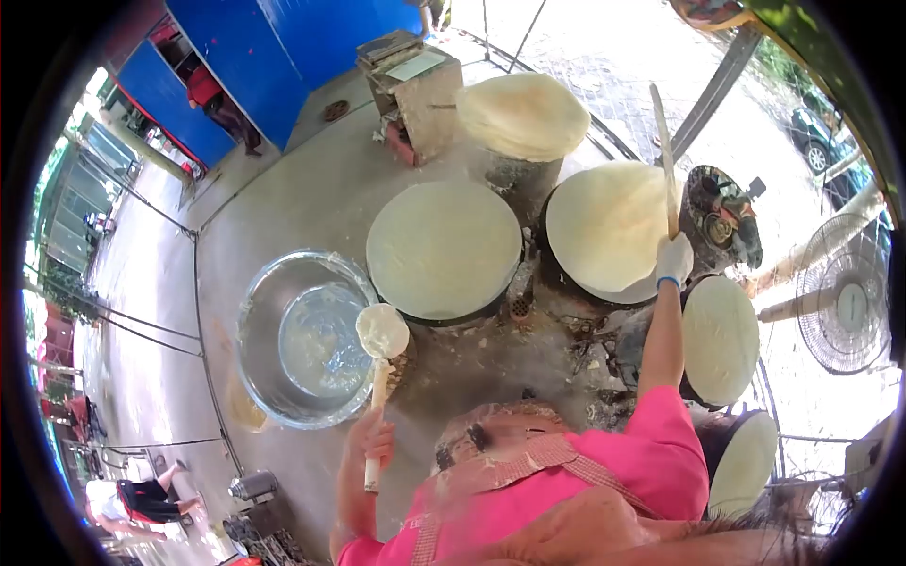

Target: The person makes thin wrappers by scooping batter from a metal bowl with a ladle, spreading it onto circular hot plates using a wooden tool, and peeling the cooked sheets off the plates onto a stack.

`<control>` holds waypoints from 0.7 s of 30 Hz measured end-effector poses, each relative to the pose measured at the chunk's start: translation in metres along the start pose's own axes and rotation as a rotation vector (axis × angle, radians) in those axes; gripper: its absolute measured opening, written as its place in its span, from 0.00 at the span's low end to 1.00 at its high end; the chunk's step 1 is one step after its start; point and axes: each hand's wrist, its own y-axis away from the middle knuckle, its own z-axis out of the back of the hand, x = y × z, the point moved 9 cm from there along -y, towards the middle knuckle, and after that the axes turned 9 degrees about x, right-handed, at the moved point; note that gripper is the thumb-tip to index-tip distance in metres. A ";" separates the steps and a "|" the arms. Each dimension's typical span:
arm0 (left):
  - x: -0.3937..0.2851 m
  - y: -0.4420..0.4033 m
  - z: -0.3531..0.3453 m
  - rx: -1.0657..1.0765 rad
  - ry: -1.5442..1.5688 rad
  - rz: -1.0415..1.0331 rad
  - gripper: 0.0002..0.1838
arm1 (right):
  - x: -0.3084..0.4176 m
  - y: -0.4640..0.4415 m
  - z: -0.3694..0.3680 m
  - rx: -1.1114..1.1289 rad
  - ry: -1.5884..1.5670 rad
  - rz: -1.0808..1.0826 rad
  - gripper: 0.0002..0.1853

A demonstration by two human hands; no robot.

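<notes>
My left hand is closed around the pale handle of a ladle, its round bowl coated with whitish batter. The ladle is over the right rim of a large metal basin with a watery, pale mix inside. My right hand, in a white glove, grips a long wooden stick that points away from me. It is at the right edge of a thin round pancake on a griddle. Another pale pancake covers the griddle between basin and stick.
A stack of thin pancakes stands at the back, beside a worn box. Two more covered griddles are at my right. A standing fan is farther right. Other people appear at the left.
</notes>
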 end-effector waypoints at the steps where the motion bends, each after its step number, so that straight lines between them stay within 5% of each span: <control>1: -0.004 0.003 -0.002 0.000 -0.002 0.019 0.23 | 0.022 0.005 0.013 -0.024 0.027 0.015 0.16; 7: -0.036 0.009 -0.010 0.003 0.003 0.027 0.23 | 0.151 -0.031 0.080 -0.163 0.288 0.224 0.15; 12: -0.053 0.004 -0.010 0.083 -0.019 -0.086 0.22 | 0.275 -0.092 0.088 -0.201 0.325 0.634 0.13; 21: -0.039 -0.031 -0.014 0.218 0.136 -0.382 0.18 | 0.420 -0.113 -0.097 -0.352 0.740 1.202 0.11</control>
